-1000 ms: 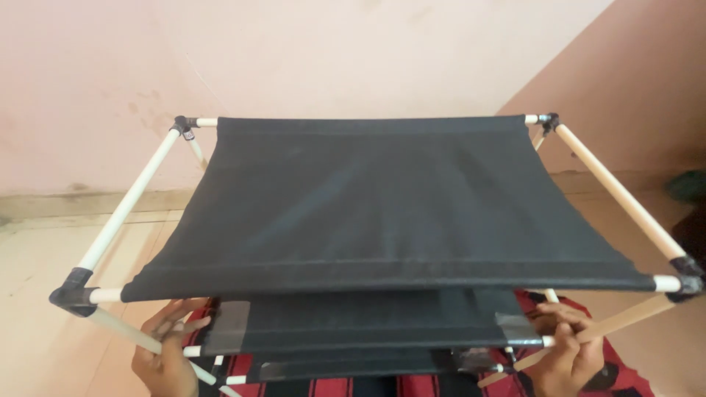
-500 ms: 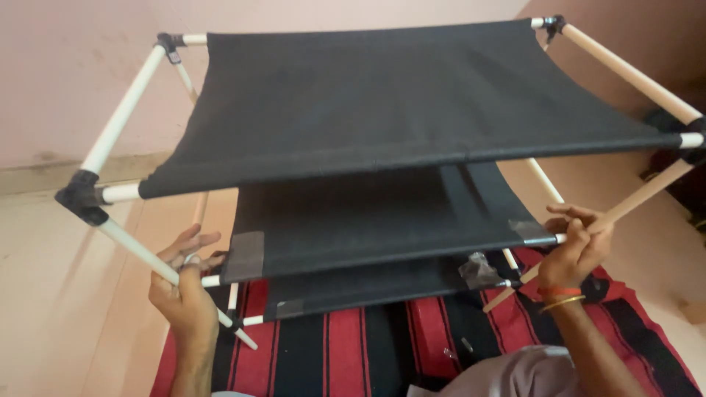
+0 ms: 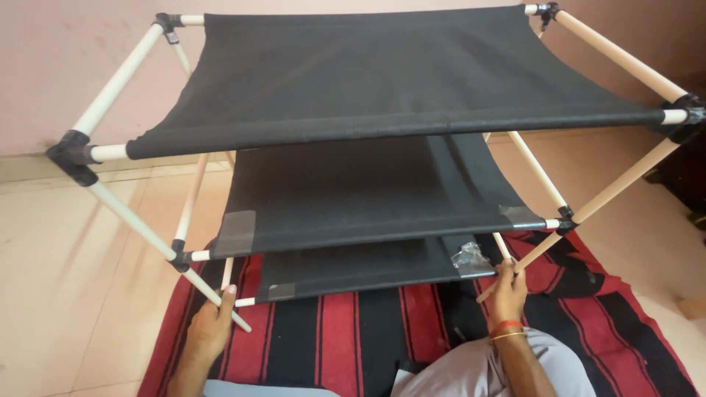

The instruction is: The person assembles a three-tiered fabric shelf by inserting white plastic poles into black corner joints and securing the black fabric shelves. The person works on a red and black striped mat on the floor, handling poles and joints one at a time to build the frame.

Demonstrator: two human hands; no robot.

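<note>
A shelf rack of white tubes with black corner joints fills the view, tilted toward me. Its top black fabric tier (image 3: pixel 382 70) sits above a middle tier (image 3: pixel 368 191) and a lowest tier (image 3: pixel 353 268). My left hand (image 3: pixel 209 331) grips the front left leg tube (image 3: pixel 147 228) near its lower end, by the lowest tier's corner. My right hand (image 3: pixel 506 290) holds the front right leg tube (image 3: pixel 610 191) at its lower end, next to a crumpled clear plastic scrap (image 3: pixel 468 257). An orange thread and a bangle circle my right wrist.
A red and black striped mat (image 3: pixel 610 309) lies on the pale tiled floor (image 3: pixel 66 294) under the rack. My knees in light trousers (image 3: pixel 471 367) show at the bottom edge. A pink wall (image 3: pixel 59 66) stands behind, and a dark object (image 3: pixel 687 184) is at the right edge.
The rack has risen and tilted further up, showing all three tiers. Both hands slid down to the lower ends of the front legs.
</note>
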